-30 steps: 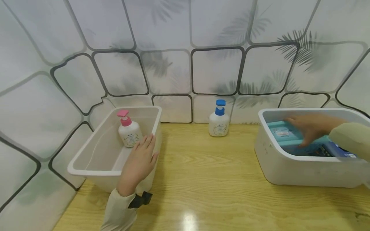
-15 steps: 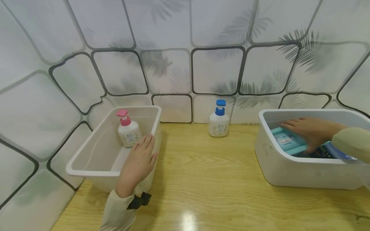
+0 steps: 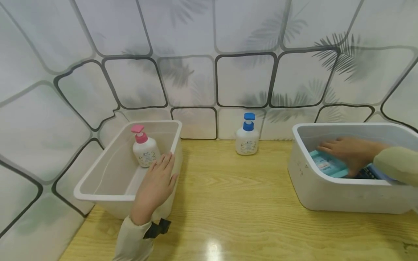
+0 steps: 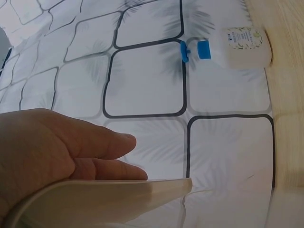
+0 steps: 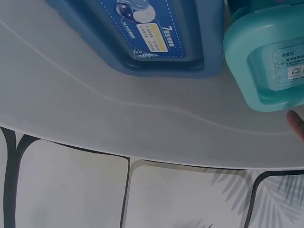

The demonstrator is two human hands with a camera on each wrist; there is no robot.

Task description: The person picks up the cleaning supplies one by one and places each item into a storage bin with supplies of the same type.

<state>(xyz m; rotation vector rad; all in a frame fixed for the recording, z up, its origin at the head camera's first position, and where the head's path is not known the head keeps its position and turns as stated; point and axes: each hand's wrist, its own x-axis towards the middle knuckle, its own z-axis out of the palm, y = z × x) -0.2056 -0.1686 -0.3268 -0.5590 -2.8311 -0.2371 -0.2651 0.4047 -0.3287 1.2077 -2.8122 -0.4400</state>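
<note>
In the right bin (image 3: 346,197), head view: right hand (image 3: 351,151) is gripping the teal box (image 3: 328,165) across. Left wrist: left hand (image 4: 52,149) is resting straight-fingered on the left bin (image 4: 104,197). Right wrist: box is looking stiff, slick, maybe hefty; opposite edges suit pinching.

A white wall (image 3: 245,79), printed with outlined blocks and fronds (image 3: 341,54), bordered the wooden table (image 3: 235,195) along its back edge; a glare (image 3: 213,249) marked it.

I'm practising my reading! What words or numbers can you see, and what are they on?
"7": on the blue container; characters around it are too blurred.
Teal container: label too blurred to read.
Pink-pump bottle, blue-pump bottle: labels too small.
</note>
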